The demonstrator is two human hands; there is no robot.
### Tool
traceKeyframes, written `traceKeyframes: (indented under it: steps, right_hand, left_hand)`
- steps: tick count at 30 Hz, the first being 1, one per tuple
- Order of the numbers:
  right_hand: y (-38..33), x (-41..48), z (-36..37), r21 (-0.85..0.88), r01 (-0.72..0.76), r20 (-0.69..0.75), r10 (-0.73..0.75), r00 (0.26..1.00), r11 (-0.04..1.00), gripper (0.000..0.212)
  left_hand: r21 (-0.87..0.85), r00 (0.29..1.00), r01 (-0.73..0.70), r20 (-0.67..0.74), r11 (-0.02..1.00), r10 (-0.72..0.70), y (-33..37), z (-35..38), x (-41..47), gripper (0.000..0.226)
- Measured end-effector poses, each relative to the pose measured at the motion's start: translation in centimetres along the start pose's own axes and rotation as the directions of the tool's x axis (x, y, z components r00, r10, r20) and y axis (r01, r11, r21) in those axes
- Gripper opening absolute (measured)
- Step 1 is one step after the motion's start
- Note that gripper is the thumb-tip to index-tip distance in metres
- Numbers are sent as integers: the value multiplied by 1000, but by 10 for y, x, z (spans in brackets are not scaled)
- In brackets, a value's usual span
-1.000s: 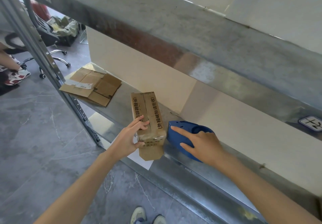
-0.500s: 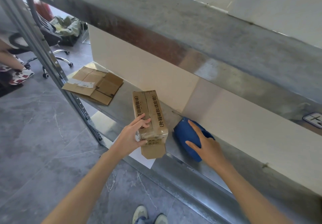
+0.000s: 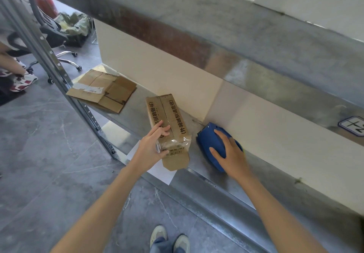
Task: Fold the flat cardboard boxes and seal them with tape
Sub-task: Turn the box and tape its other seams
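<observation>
On the steel shelf above grey stone floor, my left hand grips the cardboard box; my right hand lies spread over the blue tape dispenser.

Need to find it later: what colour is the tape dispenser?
The tape dispenser is blue; head view.

Folded box: brown, printed top flaps closed, clear tape over the near end, one end flap hanging open; lies on shelf. Flat cardboard: far left. Blue tape dispenser: just right of the box.
</observation>
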State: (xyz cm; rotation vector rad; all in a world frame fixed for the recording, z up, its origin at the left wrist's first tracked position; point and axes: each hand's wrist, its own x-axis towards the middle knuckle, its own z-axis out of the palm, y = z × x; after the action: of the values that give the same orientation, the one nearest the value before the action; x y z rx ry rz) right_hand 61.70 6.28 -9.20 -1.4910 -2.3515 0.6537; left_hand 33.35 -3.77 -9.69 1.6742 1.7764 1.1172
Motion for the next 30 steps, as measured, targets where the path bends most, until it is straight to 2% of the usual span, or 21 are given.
traceKeyframes:
  steps: [7,10,14,18,22,30]
  right_hand:
    - [-22,6,-15,-336,74,-146,-129,981,939,63]
    - [-42,13,-20,-384,224,-121,-289,950,896,60]
    - [-72,28,-12,-280,439,57,-441,896,854,67]
    - [-86,44,1,-186,485,187,-454,871,854,66]
    - [-82,47,9,-133,476,108,-465,879,869,54]
    - [-85,47,13,-31,417,60,-415,908,908,57]
  left_hand:
    - [-60,999,-11,52,998,14,1,-8,2,52]
    - [-70,999,-7,33,997,9,2,-7,3,50]
    - [-38,1000,-25,15,999,26,0,-6,3,44]
    - [28,996,-86,-19,996,86,-1,-3,1,41]
    - [42,993,-107,-54,993,110,1,2,0,37]
    - [-41,995,-67,-79,997,63,6,0,1,39]
